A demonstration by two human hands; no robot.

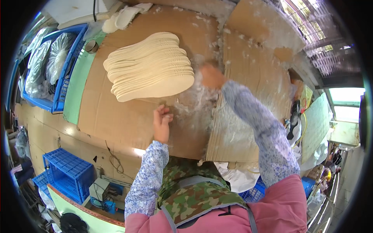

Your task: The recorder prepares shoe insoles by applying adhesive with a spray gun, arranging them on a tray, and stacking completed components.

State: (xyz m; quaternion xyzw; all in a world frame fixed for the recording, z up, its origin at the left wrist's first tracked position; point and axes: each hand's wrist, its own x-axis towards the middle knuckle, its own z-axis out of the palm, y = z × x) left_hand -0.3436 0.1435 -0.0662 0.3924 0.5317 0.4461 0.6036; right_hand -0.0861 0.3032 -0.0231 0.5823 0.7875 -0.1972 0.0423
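Just below the fanned stack of cream insoles (149,68), the left hand (161,124) pinches white fluff, while the blurred right hand (211,75), grip unclear, sits beside it.

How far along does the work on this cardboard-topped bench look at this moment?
Done: a fanned stack of pale insoles lies on the cardboard sheet. In hand: the left hand rests on the cardboard beside white fluff, pinching a bit; the right hand, blurred, is over the fluff by the stack. Left: fluff is scattered across the sheet, and a few insoles lie apart at the far edge.
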